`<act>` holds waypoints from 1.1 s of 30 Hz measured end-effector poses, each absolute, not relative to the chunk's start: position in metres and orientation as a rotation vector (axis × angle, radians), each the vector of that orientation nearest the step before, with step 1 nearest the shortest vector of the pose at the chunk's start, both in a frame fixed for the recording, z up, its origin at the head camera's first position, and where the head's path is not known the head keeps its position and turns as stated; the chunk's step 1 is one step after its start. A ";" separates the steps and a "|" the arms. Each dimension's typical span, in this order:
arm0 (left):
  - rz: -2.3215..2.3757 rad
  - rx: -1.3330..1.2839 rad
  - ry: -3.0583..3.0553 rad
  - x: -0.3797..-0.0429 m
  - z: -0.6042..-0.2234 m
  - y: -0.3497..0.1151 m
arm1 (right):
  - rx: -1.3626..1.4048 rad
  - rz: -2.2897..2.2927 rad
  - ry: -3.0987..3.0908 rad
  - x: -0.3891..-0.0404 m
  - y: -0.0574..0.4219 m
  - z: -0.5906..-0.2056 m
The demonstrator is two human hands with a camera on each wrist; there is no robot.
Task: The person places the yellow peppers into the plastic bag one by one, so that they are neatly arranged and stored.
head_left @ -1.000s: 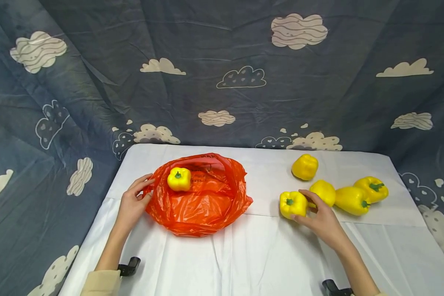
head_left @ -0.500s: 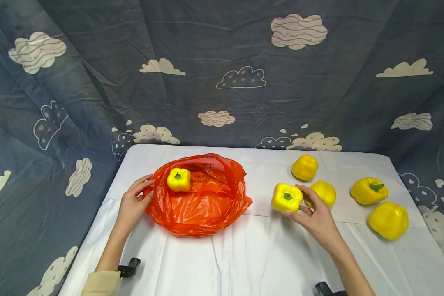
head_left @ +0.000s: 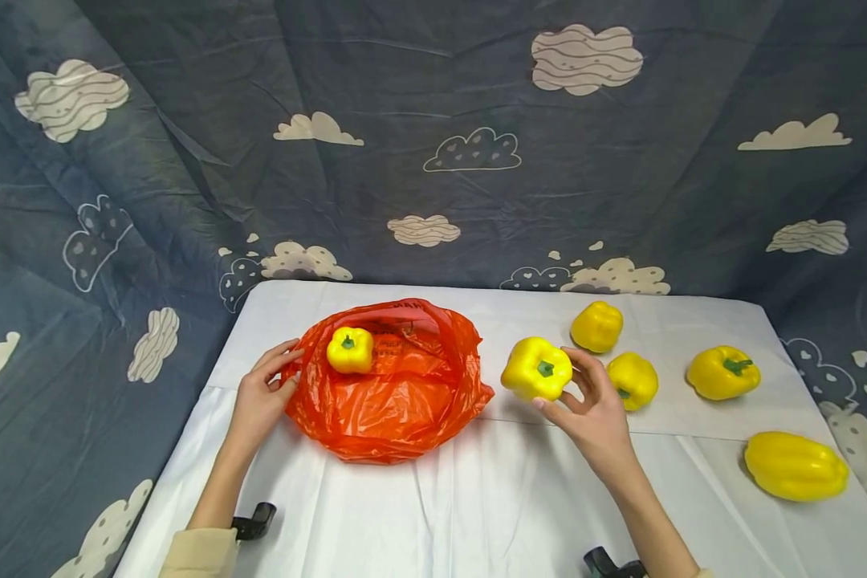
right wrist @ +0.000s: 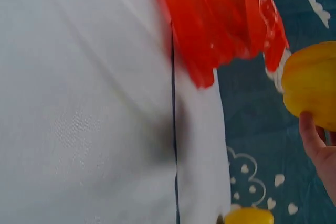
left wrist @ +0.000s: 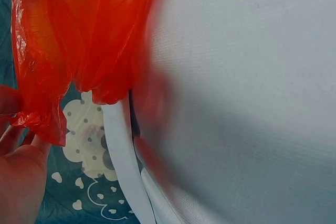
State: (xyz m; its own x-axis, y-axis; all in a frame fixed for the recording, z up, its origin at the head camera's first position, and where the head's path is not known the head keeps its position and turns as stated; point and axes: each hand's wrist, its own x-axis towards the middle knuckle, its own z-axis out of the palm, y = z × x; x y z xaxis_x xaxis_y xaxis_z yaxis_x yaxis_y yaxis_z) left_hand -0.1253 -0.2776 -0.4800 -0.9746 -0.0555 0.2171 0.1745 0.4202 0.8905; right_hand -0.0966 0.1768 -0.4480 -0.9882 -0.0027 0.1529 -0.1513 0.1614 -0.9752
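Note:
A red plastic bag (head_left: 397, 409) lies with its mouth spread wide, one yellow bell pepper (head_left: 350, 351) inside at its left. My left hand (head_left: 254, 405) pinches the bag's left rim; the left wrist view shows thumb and fingers on the crumpled plastic edge (left wrist: 44, 127). Just right of the bag, my right hand (head_left: 598, 417) grips another yellow bell pepper (head_left: 531, 371), its green stem turned toward the head camera. That pepper (right wrist: 312, 85) also shows at the right wrist view's edge, with part of the hand cut off.
Loose yellow bell peppers lie to the right: one at the back (head_left: 596, 327), one behind the right hand (head_left: 634, 381), one farther right (head_left: 722, 372), one near the right edge (head_left: 796, 466). A cloud-patterned dark cloth (head_left: 433, 193) surrounds the white table (head_left: 419, 522).
My right hand has carried its pepper leftward and up toward the bag. One loose pepper has rolled away from the group, to the right and nearer. My left hand stays at the rim.

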 end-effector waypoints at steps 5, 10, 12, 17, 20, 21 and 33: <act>-1.586 -0.107 -2.458 -0.122 -0.471 -0.273 | 0.216 2.052 -2.253 -0.097 0.160 -0.445; -1.593 -0.113 -2.451 -0.125 -0.477 -0.275 | 0.292 2.145 -2.173 -0.098 0.147 -0.441; -1.582 -0.104 -2.458 -0.126 -0.481 -0.277 | 0.321 2.184 -2.143 -0.098 0.141 -0.439; -1.580 -0.091 -2.466 -0.125 -0.477 -0.275 | 0.369 2.256 -2.094 -0.099 0.124 -0.437; -1.605 -0.096 -2.453 -0.124 -0.476 -0.274 | 0.393 2.310 -2.061 -0.100 0.113 -0.436; -1.614 -0.097 -2.447 -0.124 -0.476 -0.274 | 0.406 2.326 -2.052 -0.100 0.109 -0.436; -1.605 -0.118 -2.448 -0.126 -0.481 -0.278 | 0.525 2.428 -2.017 -0.101 0.061 -0.439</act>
State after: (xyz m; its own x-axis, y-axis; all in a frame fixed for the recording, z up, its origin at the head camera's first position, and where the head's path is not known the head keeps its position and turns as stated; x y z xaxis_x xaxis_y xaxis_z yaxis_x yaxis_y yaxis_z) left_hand -0.1255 -0.2780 -0.4815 -0.9744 -0.0487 0.2197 0.1821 0.4032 0.8968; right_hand -0.1009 0.0610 -0.4394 -0.9445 -0.2510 0.2121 -0.1625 -0.2041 -0.9654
